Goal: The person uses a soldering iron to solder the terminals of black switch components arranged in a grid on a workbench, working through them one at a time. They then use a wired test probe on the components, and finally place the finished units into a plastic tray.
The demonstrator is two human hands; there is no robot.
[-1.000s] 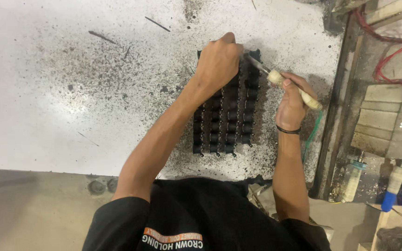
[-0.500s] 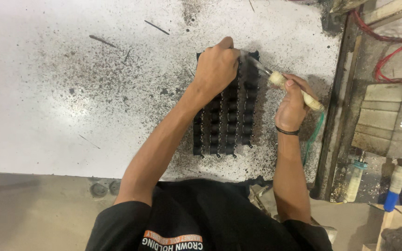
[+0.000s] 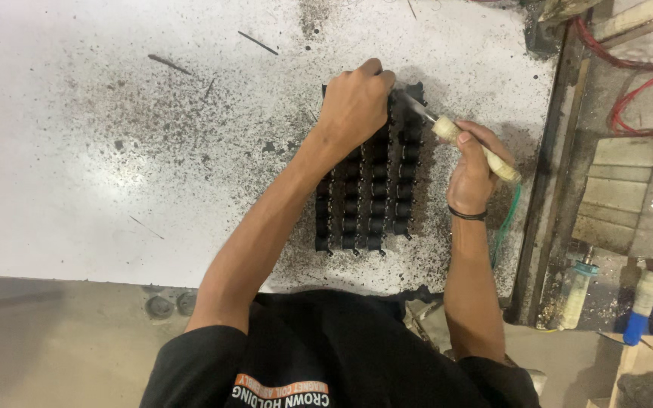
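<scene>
Black ribbed parts under both hands on a speckled white surface.

We note the left hand (image 3: 353,106) pressed flat, fingers curled together, on the top of the rows of black parts (image 3: 376,193) laid side by side near the right edge of the surface (image 3: 77,151); the right hand (image 3: 471,170) is clamped around a pale-handled tool (image 3: 474,147), its metal tip at the upper right row; dark debris lies around the rows; we judge the work mid-course, though we cannot tell which rows are treated and which remain.
</scene>
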